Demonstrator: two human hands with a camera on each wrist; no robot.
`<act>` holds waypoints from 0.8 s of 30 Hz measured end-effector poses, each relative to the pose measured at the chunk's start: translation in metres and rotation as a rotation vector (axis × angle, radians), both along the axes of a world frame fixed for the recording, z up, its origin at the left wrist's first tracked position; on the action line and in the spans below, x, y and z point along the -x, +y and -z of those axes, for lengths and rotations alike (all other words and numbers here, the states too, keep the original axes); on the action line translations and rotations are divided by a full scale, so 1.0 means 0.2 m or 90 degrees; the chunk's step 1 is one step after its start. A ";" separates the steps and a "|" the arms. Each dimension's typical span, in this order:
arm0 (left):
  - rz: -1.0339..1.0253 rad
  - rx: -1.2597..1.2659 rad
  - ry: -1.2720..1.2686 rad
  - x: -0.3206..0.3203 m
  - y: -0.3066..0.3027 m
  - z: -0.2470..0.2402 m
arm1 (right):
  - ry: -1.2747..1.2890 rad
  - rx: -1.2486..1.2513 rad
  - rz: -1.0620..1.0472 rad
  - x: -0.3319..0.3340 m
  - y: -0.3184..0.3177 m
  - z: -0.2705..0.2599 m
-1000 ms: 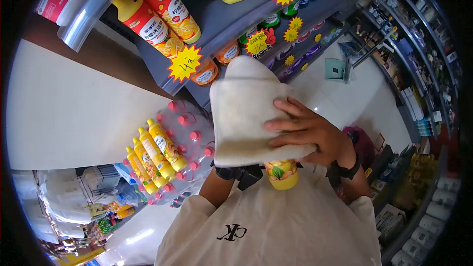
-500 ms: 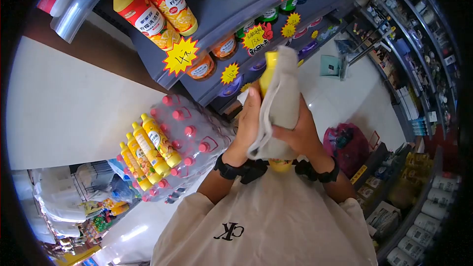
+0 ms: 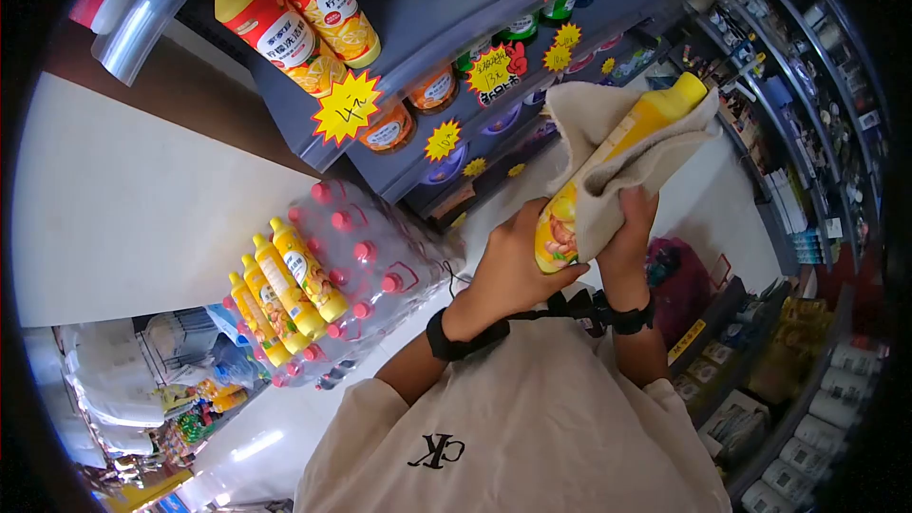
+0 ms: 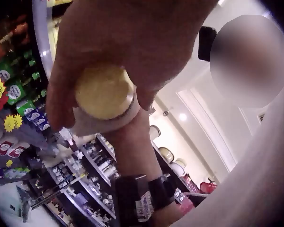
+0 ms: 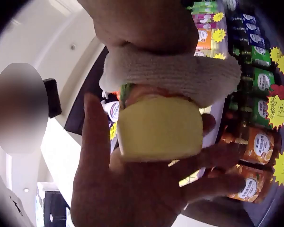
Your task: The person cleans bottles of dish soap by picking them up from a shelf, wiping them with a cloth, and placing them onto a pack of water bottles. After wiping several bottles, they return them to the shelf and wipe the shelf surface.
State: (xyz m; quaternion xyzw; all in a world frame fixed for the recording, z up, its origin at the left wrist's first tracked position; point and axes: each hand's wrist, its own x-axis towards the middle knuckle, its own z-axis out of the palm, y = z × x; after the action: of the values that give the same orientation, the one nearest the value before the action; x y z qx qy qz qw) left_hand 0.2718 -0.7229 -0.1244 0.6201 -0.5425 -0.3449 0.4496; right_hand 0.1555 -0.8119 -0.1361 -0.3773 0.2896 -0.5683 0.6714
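A yellow dish soap bottle (image 3: 560, 228) slants up to the right in the head view, its cap end pointing away from the body. Around its side wraps a beige cloth (image 3: 579, 119), open along the front so the label partly shows. My left hand (image 3: 513, 266) holds the bottle's base, thumb on one side and fingers on the other. With my right hand (image 3: 629, 233) I grip the cloth against the bottle's far side. Seen in the right wrist view, the pale bottle base (image 5: 161, 127) sits between the left thumb and fingers, below the folded cloth (image 5: 170, 73).
On the left, several yellow bottles (image 3: 290, 290) lie on a shrink-wrapped pack of bottles with pink caps (image 3: 365, 251). A grey shelf (image 3: 418, 57) of detergents with yellow price tags (image 3: 347, 108) stands ahead. More shelves (image 3: 798, 133) line the right side.
The cloth went from covering the bottle broadly to wrapped around its side. The bottle has tilted to the right, and the left hand has moved down to its base.
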 end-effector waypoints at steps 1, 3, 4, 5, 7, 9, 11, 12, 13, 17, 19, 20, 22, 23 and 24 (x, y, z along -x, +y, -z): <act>0.027 0.000 0.017 -0.01 -0.01 0.02 | -0.014 -0.013 0.000 0.02 -0.02 0.02; 0.165 0.042 0.164 -0.03 -0.02 0.11 | -0.042 -0.043 0.007 0.09 -0.06 0.05; 0.238 0.060 0.241 -0.03 -0.02 0.14 | -0.081 -0.056 -0.057 0.26 -0.19 0.30; 0.275 -0.044 0.388 -0.03 0.00 0.13 | 0.106 0.029 -0.039 0.34 -0.24 0.43; 0.345 -0.261 0.675 -0.04 0.02 0.08 | 0.402 0.185 -0.017 0.37 -0.22 0.38; 0.346 -0.224 0.687 -0.01 0.00 0.10 | 0.613 0.331 0.019 0.38 -0.15 0.28; 0.277 -0.130 0.619 0.02 -0.01 0.06 | 0.513 0.299 -0.018 0.31 -0.12 0.25; 0.227 -0.019 0.464 0.06 -0.03 0.05 | 0.459 0.286 -0.037 0.27 -0.11 0.24; 0.186 0.010 0.338 0.04 -0.05 0.02 | 0.403 0.273 -0.058 0.22 -0.11 0.23; -0.004 0.048 -0.026 0.07 -0.08 -0.12 | 0.326 0.248 -0.051 0.15 -0.04 0.11; -0.068 0.125 -0.096 0.10 -0.08 -0.08 | 0.549 0.439 0.076 0.17 -0.06 0.06; -0.081 0.140 -0.116 0.10 -0.09 -0.03 | 0.751 0.626 0.187 0.21 -0.11 0.08; -0.057 0.133 -0.134 0.07 -0.08 -0.01 | 0.707 0.503 0.124 0.29 -0.16 0.11; -0.046 0.126 -0.142 0.05 -0.06 -0.01 | 0.684 0.441 0.099 0.32 -0.19 0.13; -0.018 0.074 -0.085 0.04 -0.02 -0.05 | 0.369 0.241 0.065 0.29 -0.14 -0.06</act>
State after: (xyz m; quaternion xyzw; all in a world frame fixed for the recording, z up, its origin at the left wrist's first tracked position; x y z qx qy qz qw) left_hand 0.2639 -0.7274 -0.1143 0.6223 -0.5815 -0.2641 0.4526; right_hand 0.0984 -0.8394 -0.1248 -0.6256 0.3760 -0.5144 0.4501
